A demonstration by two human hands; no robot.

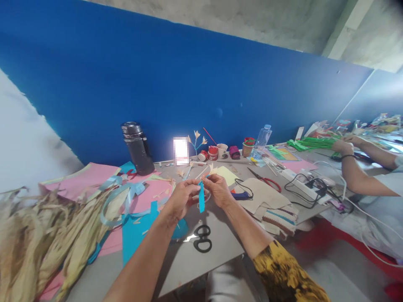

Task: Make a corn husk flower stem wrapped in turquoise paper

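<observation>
Fingertips hide the upper end of the blue strip (202,200), so what it joins is hard to make out; a pale flower (213,170) is partly covered. The strip hangs near upright between left hand (185,196) and right hand (219,191), free end toward six o'clock, each grip pinching around its top. From it, black scissors (202,239) lie at six on the table (225,239), blue sheet (135,237) at eight, black flask (137,152) at ten.
</observation>
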